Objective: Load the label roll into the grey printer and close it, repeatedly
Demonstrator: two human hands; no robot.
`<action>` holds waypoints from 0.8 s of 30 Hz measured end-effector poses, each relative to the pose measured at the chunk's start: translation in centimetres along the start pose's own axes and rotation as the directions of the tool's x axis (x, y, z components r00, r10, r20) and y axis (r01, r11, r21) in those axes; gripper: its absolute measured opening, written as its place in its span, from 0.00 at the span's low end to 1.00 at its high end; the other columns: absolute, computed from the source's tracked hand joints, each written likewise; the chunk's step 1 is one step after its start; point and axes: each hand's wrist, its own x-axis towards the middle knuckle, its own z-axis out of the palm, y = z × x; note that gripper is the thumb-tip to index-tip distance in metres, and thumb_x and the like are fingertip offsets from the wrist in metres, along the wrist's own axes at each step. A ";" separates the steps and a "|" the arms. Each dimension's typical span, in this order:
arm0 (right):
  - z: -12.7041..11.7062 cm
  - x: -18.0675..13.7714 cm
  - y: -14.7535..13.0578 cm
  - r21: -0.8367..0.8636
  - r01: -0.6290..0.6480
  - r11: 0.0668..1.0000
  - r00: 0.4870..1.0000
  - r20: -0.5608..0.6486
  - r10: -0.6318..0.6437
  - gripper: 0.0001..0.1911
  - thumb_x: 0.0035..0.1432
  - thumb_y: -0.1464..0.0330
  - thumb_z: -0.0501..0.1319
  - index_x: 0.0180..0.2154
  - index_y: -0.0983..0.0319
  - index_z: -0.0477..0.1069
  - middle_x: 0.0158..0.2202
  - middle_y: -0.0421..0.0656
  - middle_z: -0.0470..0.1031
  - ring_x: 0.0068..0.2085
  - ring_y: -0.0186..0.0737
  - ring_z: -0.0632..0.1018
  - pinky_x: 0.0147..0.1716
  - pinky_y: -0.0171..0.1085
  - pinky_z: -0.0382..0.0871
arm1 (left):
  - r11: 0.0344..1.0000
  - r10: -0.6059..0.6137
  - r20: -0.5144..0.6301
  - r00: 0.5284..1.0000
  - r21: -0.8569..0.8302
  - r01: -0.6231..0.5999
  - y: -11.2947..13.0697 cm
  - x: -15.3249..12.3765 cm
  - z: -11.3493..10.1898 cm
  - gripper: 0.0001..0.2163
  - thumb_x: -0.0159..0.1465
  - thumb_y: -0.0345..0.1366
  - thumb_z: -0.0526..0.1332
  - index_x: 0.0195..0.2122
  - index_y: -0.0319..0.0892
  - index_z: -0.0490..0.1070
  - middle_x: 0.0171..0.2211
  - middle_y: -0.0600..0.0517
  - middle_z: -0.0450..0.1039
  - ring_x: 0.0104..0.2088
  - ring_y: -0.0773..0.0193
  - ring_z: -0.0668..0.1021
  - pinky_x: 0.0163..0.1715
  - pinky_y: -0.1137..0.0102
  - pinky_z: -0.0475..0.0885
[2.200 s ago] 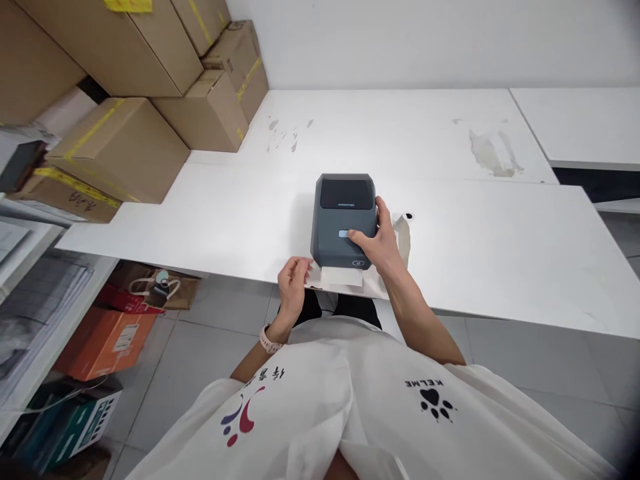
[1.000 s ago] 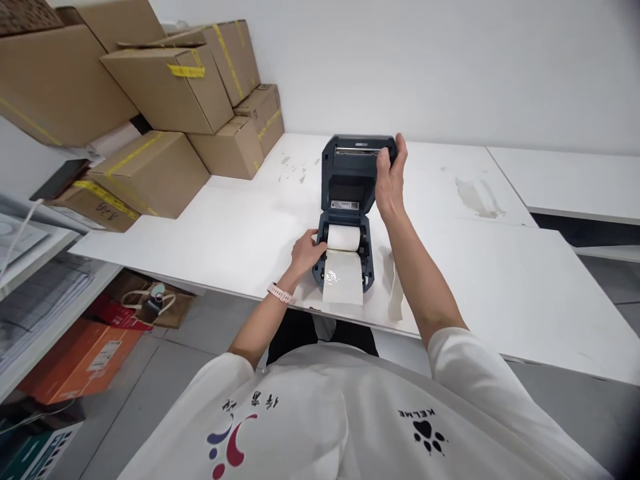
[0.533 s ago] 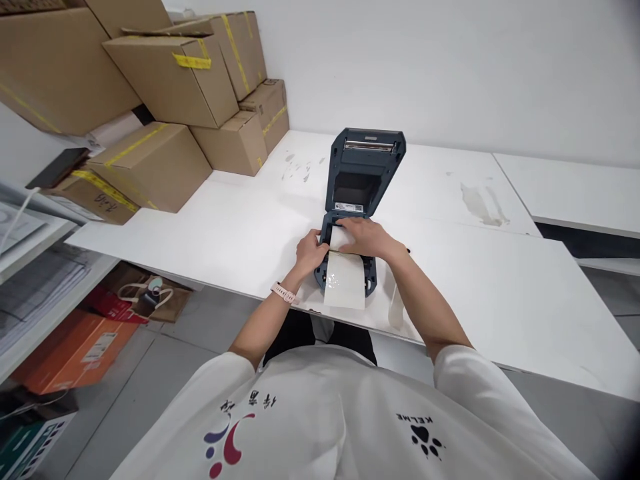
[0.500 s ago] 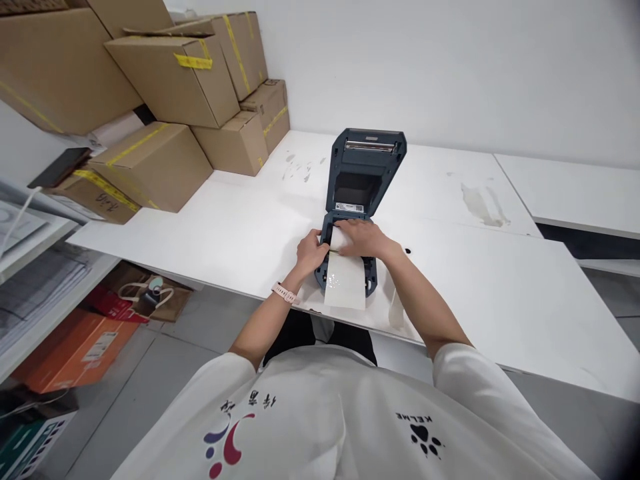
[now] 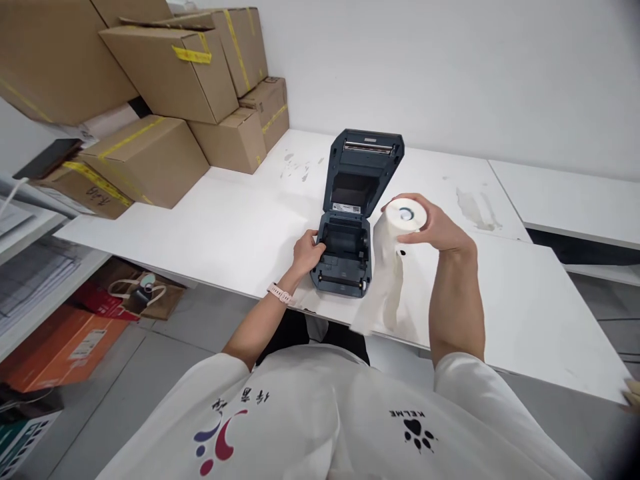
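Observation:
A dark grey label printer (image 5: pixel 345 257) sits near the front edge of the white table (image 5: pixel 230 227), its lid (image 5: pixel 361 167) standing up and its paper bay bare. My right hand (image 5: pixel 435 227) is raised to the right of the printer and grips a white paper roll (image 5: pixel 406 215), whose loose tail hangs down to the table edge. My left hand (image 5: pixel 306 252) rests on the printer's left side, fingers curled against the casing. A pink watch is on that wrist.
Several cardboard boxes (image 5: pixel 150 100) with yellow tape are stacked at the table's back left. A second white table (image 5: pixel 570 200) stands to the right. Below left, shelves, an orange box (image 5: pixel 60 347) and a bag (image 5: pixel 143 293) sit on the floor.
The printer lid was lifted. My right hand then went into the bay and has lifted the paper roll out to the right, trailing its tail. My left hand stayed at the printer's side.

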 end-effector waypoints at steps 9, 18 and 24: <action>-0.8 2.8 11.4 0.189 -0.217 0.958 0.937 -0.235 0.259 0.51 0.27 0.61 0.79 0.57 0.61 0.67 0.53 0.48 0.76 0.54 0.51 0.76 0.56 0.48 0.70 | 0.999 0.016 -0.005 1.000 -0.037 -0.016 -0.5 0.2 0.2 0.20 0.56 0.32 0.59 0.51 0.40 0.72 0.26 0.56 0.62 0.29 0.63 0.69 0.30 0.67 0.60; 0.3 0.2 13.5 0.319 -0.241 0.917 0.914 -0.242 0.324 0.47 0.35 0.64 0.75 0.59 0.57 0.65 0.63 0.50 0.70 0.62 0.50 0.73 0.61 0.50 0.68 | 0.997 0.036 -0.013 0.999 -0.073 -0.036 -1.0 0.5 0.4 0.19 0.55 0.31 0.59 0.50 0.40 0.73 0.25 0.57 0.62 0.28 0.64 0.69 0.30 0.68 0.60; -0.1 -7.0 11.6 0.316 -0.217 0.924 0.932 -0.215 0.292 0.28 0.48 0.65 0.69 0.53 0.54 0.71 0.64 0.48 0.71 0.66 0.47 0.70 0.66 0.52 0.61 | 0.994 0.018 -0.008 1.000 -0.104 -0.019 -1.0 0.4 0.4 0.19 0.55 0.31 0.59 0.49 0.40 0.72 0.25 0.58 0.63 0.27 0.65 0.68 0.29 0.68 0.61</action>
